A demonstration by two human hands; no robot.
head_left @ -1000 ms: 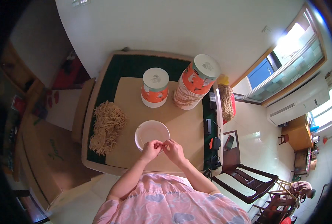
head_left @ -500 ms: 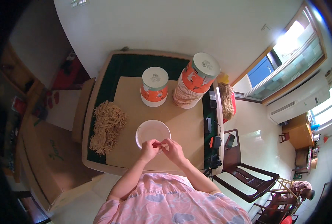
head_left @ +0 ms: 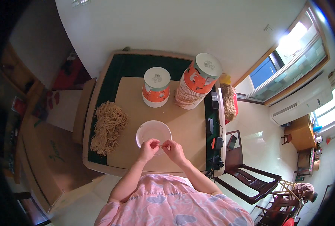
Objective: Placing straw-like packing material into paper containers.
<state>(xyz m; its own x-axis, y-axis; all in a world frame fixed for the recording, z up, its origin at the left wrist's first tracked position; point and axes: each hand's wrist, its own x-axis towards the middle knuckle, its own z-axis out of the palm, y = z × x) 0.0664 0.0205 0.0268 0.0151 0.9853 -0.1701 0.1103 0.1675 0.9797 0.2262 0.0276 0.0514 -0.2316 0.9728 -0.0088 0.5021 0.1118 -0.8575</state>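
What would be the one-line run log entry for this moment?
left hand: pinching thin tan string | right hand: pinching same string | below: round white plastic lid on brown board

Worktop [head_left: 99,94], green-edged under tan board [head_left: 190,124]: pile of tan strands [head_left: 108,126], white bowl [head_left: 153,133], two orange-and-white cup stacks [head_left: 156,87] [head_left: 198,81].

orange-white cup stack [head_left: 156,87] | taller leaning stack [head_left: 198,81], table's far side

We see a translucent white bowl [head_left: 153,133] on the tan board [head_left: 186,124] over a dark green tabletop [head_left: 126,67]. Straw-coloured strands [head_left: 108,126] lie at its left edge; orange-and-white paper cup stacks [head_left: 157,86] stand toward the far edge. Our sleeve [head_left: 175,203] is pink with pale hearts.
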